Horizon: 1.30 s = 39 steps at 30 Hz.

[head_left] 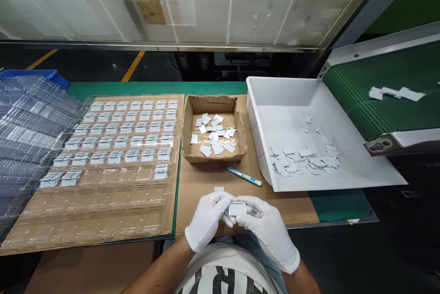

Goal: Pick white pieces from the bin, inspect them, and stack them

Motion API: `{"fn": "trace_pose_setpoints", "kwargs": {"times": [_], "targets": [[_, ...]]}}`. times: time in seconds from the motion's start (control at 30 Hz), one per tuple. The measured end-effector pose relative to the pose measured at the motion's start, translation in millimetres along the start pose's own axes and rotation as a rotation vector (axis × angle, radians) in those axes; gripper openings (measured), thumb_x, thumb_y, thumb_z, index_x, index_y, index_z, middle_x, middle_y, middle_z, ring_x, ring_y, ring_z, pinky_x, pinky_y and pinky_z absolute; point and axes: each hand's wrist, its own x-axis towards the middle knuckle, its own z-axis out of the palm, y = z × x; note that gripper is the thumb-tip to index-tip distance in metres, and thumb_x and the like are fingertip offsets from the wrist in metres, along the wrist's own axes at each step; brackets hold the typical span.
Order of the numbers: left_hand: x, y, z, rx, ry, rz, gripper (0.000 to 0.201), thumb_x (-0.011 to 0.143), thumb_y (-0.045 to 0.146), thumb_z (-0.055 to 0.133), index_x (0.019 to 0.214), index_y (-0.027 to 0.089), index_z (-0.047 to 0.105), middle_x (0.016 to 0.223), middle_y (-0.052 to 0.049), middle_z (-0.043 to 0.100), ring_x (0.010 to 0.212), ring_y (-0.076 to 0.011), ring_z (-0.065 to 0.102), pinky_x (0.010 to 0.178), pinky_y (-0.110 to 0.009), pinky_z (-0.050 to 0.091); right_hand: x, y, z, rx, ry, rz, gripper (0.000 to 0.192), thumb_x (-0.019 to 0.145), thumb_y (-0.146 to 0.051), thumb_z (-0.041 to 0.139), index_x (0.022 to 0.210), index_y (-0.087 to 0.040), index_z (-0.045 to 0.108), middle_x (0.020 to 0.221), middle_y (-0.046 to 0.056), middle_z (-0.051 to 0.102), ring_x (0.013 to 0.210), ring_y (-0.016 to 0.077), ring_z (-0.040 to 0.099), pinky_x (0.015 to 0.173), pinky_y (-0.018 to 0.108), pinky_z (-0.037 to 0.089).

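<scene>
Both my hands wear white gloves and meet at the table's front edge. Between them is a small white rectangular piece (237,209), its flat face turned up toward me. My left hand (210,215) pinches its left end with thumb and fingers. At its right end my right hand (266,225) grips it the same way. Just beyond my left fingers, another small white piece (219,189) lies on the cardboard. A teal utility knife (244,176) rests a little farther off. The fingertips under the held piece are partly hidden.
Ahead stands an open cardboard box (214,159) with loose white pieces. A clear compartment tray (113,193) at left holds rows of stacked pieces. Stacked clear trays (30,138) rise beyond it. On the right, a white bin (285,122) sits below a green conveyor belt (388,87) carrying several pieces.
</scene>
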Motion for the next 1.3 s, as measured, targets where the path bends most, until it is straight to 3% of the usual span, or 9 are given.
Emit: {"fn": "trace_pose_setpoints", "kwargs": {"times": [0.47,0.57,0.67,0.83,0.9,1.03,1.17,1.3], "targets": [[3,-2,-0.6,-0.005,-0.014,-0.045,0.048,0.069,0.059,0.072,0.078,0.012,0.069,0.049,0.0,0.065,0.038,-0.0123,0.058,0.042,-0.022,0.046,0,2,-5,-0.01,-0.008,-0.011,0.032,0.064,-0.017,0.078,0.097,-0.02,0.074,0.096,0.004,0.077,0.091,0.0231,0.071,0.082,0.03,0.055],[-2,7,2.9,0.026,-0.059,-0.133,0.043,0.07,0.054,0.074,0.074,0.012,0.068,0.052,-0.002,0.067,0.042,-0.0116,0.059,0.044,-0.021,0.048,1,3,-12,-0.091,-0.043,-0.07,0.035,0.075,-0.03,0.074,0.108,-0.018,0.071,0.091,0.004,0.076,0.083,0.0212,0.069,0.077,0.031,0.056],[-7,12,7.1,-0.013,-0.07,-0.182,0.041,0.065,0.05,0.079,0.071,0.013,0.062,0.062,-0.004,0.07,0.048,-0.0113,0.062,0.045,-0.021,0.049,4,0,-17,-0.19,-0.124,-0.16,0.04,0.09,-0.041,0.058,0.122,-0.019,0.067,0.089,0.004,0.074,0.078,0.0189,0.067,0.074,0.031,0.056],[-7,3,12.3,-0.068,-0.114,-0.222,0.053,0.059,0.05,0.084,0.088,0.014,0.058,0.064,-0.001,0.068,0.05,-0.0129,0.064,0.046,-0.021,0.05,13,-1,-13,-0.324,-0.177,-0.359,0.031,0.094,-0.033,0.049,0.112,-0.022,0.072,0.115,0.006,0.072,0.105,0.0216,0.065,0.095,0.034,0.05],[-5,-1,13.2,-0.093,-0.095,-0.206,0.057,0.059,0.052,0.083,0.093,0.015,0.057,0.065,-0.001,0.068,0.05,-0.0131,0.064,0.045,-0.021,0.049,16,4,-9,-0.402,-0.094,-0.391,0.029,0.093,-0.031,0.05,0.11,-0.021,0.072,0.108,0.007,0.074,0.097,0.0214,0.068,0.089,0.033,0.053],[-6,1,15.5,-0.196,0.066,-0.141,0.042,0.066,0.049,0.08,0.079,0.016,0.056,0.073,-0.003,0.067,0.059,-0.0126,0.064,0.054,-0.022,0.05,17,15,-2,-0.535,0.218,-0.531,0.021,0.088,-0.026,0.056,0.105,-0.019,0.067,0.089,0.006,0.072,0.078,0.0192,0.068,0.075,0.031,0.056],[-9,8,21.9,-0.317,0.077,-0.101,0.034,0.066,0.039,0.081,0.066,0.015,0.057,0.073,-0.002,0.061,0.069,-0.0136,0.058,0.062,-0.023,0.047,12,22,0,-0.669,0.195,-0.772,0.027,0.079,-0.018,0.066,0.106,-0.021,0.064,0.089,0.004,0.069,0.077,0.0185,0.067,0.073,0.03,0.057],[-14,7,27.2,-0.375,0.043,-0.072,0.031,0.07,0.035,0.077,0.063,0.015,0.055,0.064,0.002,0.05,0.063,-0.011,0.046,0.06,-0.023,0.041,8,21,-1,-0.712,0.194,-0.867,0.019,0.089,-0.02,0.06,0.108,-0.022,0.065,0.089,0.004,0.07,0.075,0.0172,0.067,0.07,0.028,0.057]]}}
